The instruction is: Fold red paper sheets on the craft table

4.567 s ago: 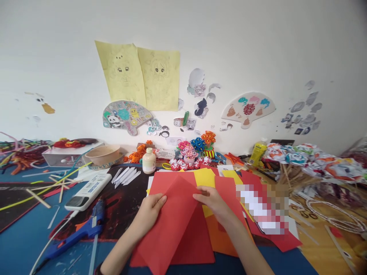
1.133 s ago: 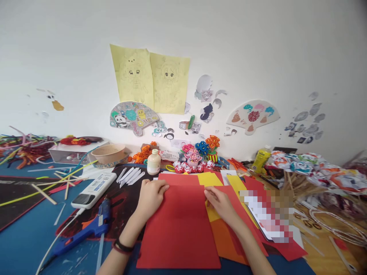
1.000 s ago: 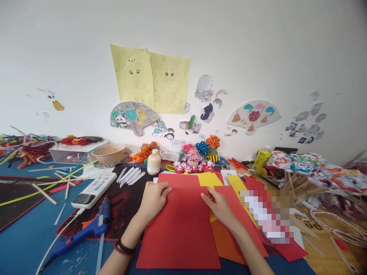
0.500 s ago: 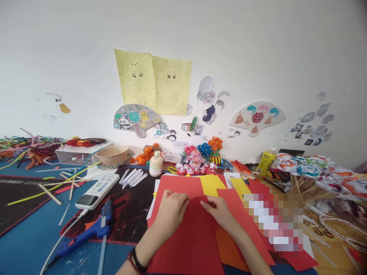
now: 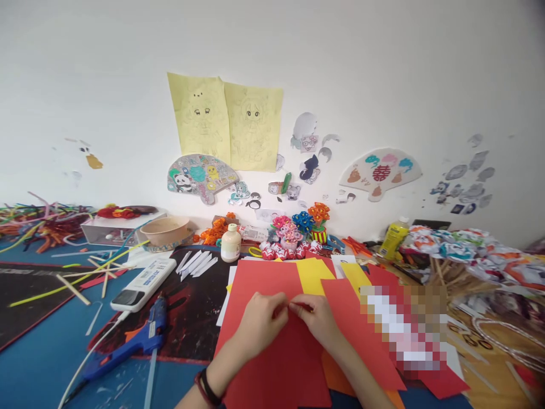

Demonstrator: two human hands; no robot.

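Observation:
My left hand (image 5: 261,321) and my right hand (image 5: 315,319) meet over a large red sheet of paper (image 5: 255,278), fingertips almost touching. Both are closed in a pinch, thumbs against curled fingers. Red paper shows between the fingers, though its edge is mostly hidden by them. The part of the red paper nearer to me looks darker. Under and beside it lie a yellow sheet (image 5: 310,274), another red sheet (image 5: 349,318) and an orange sheet (image 5: 336,378). A dark band circles my left wrist.
To the left lie a blue glue gun (image 5: 149,335), a white power strip (image 5: 145,284) and white paper strips (image 5: 198,264). A cream bottle (image 5: 230,244) and pipe-cleaner flowers (image 5: 287,230) stand behind the sheets. At right are a yellow bottle (image 5: 394,238) and wrapped bundles (image 5: 468,250).
My hands have come closer together, the right one moving left and both slightly toward me. The fingers of my right hand have closed from a looser pose. The view has shifted slightly.

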